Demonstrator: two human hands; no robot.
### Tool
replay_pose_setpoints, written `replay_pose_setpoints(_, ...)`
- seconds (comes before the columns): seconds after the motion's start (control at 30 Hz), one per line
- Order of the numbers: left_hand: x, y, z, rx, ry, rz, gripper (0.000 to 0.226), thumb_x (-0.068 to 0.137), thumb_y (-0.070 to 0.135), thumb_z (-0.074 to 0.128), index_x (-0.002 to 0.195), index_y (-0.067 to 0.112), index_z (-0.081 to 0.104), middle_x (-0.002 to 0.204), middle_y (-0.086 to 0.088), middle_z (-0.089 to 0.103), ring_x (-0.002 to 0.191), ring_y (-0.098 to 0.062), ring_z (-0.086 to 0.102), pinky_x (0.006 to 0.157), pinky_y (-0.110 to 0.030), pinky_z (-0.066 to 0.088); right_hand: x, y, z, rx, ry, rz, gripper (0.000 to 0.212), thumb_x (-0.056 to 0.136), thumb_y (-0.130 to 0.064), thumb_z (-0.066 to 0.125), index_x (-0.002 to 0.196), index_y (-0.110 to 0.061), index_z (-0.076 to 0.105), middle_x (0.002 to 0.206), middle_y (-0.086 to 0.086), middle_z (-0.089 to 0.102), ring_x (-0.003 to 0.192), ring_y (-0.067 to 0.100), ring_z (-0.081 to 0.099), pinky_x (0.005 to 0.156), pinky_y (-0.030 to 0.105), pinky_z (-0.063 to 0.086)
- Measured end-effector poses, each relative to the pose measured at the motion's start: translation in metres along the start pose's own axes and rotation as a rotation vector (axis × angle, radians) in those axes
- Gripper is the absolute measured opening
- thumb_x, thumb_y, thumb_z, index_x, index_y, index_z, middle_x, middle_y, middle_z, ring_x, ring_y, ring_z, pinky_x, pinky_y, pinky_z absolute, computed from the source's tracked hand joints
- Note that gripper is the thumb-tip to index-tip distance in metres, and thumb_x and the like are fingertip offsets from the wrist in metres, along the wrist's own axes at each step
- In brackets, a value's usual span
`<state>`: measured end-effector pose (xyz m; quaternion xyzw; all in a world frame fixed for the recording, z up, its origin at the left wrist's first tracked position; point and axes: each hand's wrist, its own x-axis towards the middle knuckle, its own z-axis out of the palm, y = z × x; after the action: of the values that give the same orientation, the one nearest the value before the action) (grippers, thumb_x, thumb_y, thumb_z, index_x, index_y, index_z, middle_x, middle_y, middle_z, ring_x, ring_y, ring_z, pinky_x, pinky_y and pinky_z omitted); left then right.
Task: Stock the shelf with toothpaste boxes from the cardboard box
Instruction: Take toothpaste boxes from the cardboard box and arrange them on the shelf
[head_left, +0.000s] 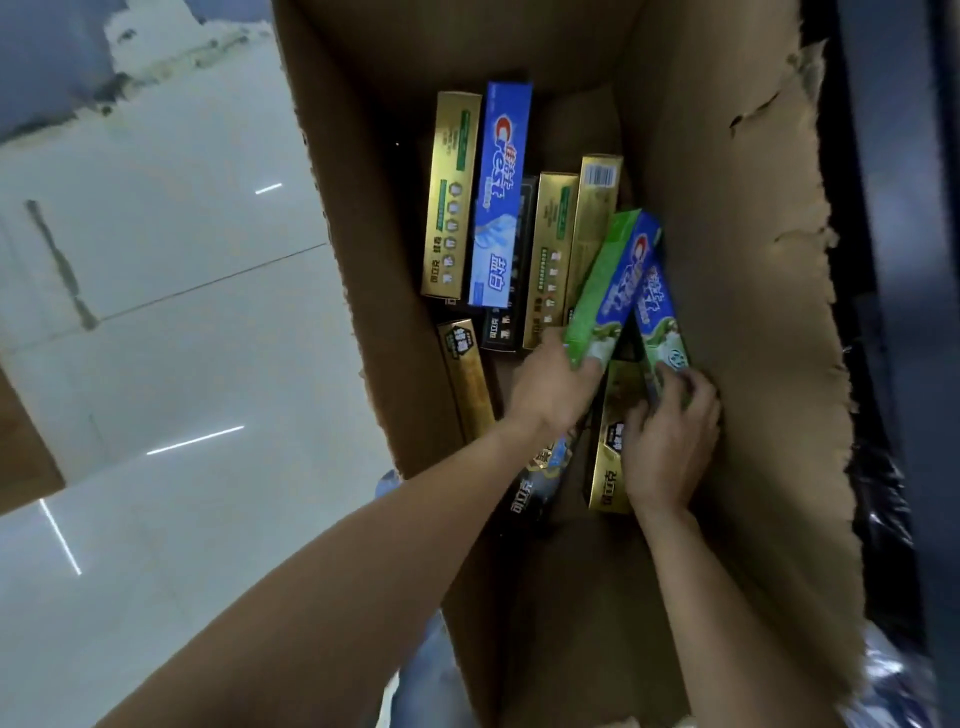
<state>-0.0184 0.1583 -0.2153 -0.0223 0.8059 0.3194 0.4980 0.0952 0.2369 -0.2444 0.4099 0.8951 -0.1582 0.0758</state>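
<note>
Both your arms are down inside the cardboard box. Your left hand grips the near end of a green-and-blue toothpaste box, which slants up and away from your fingers. Your right hand curls round the near end of a second green-and-blue toothpaste box, the two crossing just above your grips. Under your right palm lies a gold box. Beyond your left grip, a blue Crest box and more gold boxes lie flat.
</note>
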Motion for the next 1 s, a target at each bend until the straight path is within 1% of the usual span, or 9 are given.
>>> replay_pose_setpoints(0.13,-0.015,-0.009,-0.034,0.017,0.083,0.004,0.034,0.097,0.028,0.047,0.127,0.012,0.041,0.101,-0.004,0.061,0.084,-0.023,0.062,0.069,-0.034,0.052,-0.014,-0.023,-0.005,0.162,0.073,0.255,0.042,0.079,-0.007,0.058,0.121,-0.006,0.055,0.127,0.02,0.05,0.11,0.04,0.049,0.088,0.047,0.039)
replay_pose_setpoints(0.3,-0.02,-0.01,-0.037,0.032,0.238,0.033,0.034,0.095,0.032,0.048,0.126,0.016,0.043,0.106,-0.003,0.065,0.093,-0.024,0.063,0.072,-0.034,0.049,0.022,-0.088,-0.025,0.395,0.037,-0.032,0.033,0.092,-0.016,0.052,0.124,-0.009,0.054,0.121,0.01,0.057,0.114,0.025,0.049,0.091,0.024,0.033)
replay_pose_setpoints(0.43,-0.014,-0.022,-0.031,0.059,0.186,-0.066,0.038,0.096,0.029,0.047,0.131,0.016,0.038,0.122,-0.007,0.057,0.111,-0.028,0.054,0.083,-0.038,0.047,0.073,-0.147,-0.028,0.297,-0.145,-0.237,0.043,0.095,-0.027,0.051,0.134,-0.009,0.045,0.129,0.011,0.053,0.123,0.026,0.043,0.099,0.032,0.036)
replay_pose_setpoints(0.57,-0.003,-0.029,-0.028,0.086,0.126,-0.112,0.039,0.094,0.03,0.05,0.13,0.022,0.04,0.122,-0.004,0.055,0.109,-0.026,0.056,0.088,-0.046,0.049,0.111,-0.187,-0.007,0.209,-0.449,-0.167,0.084,0.087,-0.035,0.064,0.147,-0.003,0.015,0.138,0.017,0.041,0.127,0.033,0.04,0.101,0.039,0.039)
replay_pose_setpoints(0.6,0.0,-0.029,-0.029,0.102,0.112,-0.11,0.041,0.094,0.03,0.05,0.132,0.022,0.039,0.122,-0.005,0.055,0.109,-0.026,0.056,0.089,-0.046,0.049,0.118,-0.191,-0.003,0.231,-0.482,-0.117,0.089,0.084,-0.035,0.068,0.147,-0.003,0.016,0.14,0.017,0.039,0.128,0.032,0.039,0.102,0.039,0.039)
replay_pose_setpoints(0.7,-0.004,-0.027,-0.034,0.062,0.032,-0.15,0.038,0.096,0.03,0.046,0.132,0.016,0.04,0.125,-0.009,0.054,0.112,-0.029,0.054,0.094,-0.045,0.045,0.124,-0.202,0.001,0.353,-0.459,0.005,0.074,0.076,-0.03,0.077,0.132,-0.003,0.037,0.134,0.014,0.043,0.124,0.03,0.044,0.1,0.036,0.04)
replay_pose_setpoints(0.83,0.003,-0.042,-0.037,-0.061,-0.086,-0.473,0.038,0.101,0.011,0.035,0.137,-0.003,0.038,0.141,-0.017,0.044,0.13,-0.026,0.042,0.103,-0.03,0.034,0.103,-0.232,0.011,0.332,-0.491,-0.045,0.066,0.081,-0.012,0.071,0.133,-0.011,0.029,0.139,0.016,0.034,0.126,0.037,0.038,0.096,0.042,0.042)
replay_pose_setpoints(0.93,0.005,-0.035,-0.039,-0.027,-0.02,-0.432,0.034,0.101,0.013,0.037,0.133,0.004,0.043,0.135,-0.019,0.049,0.126,-0.031,0.046,0.103,-0.033,0.036,0.108,-0.234,0.011,0.278,-0.528,-0.058,0.083,0.082,-0.01,0.071,0.144,-0.021,0.016,0.143,0.017,0.029,0.13,0.04,0.034,0.1,0.049,0.041)
replay_pose_setpoints(1.0,-0.003,-0.033,-0.038,0.026,0.018,-0.248,0.031,0.098,0.023,0.044,0.127,0.015,0.044,0.123,-0.013,0.055,0.113,-0.032,0.054,0.095,-0.042,0.045,0.118,-0.225,0.007,0.292,-0.604,-0.042,0.096,0.076,-0.019,0.078,0.147,-0.017,0.014,0.145,0.015,0.032,0.133,0.036,0.034,0.103,0.044,0.037)
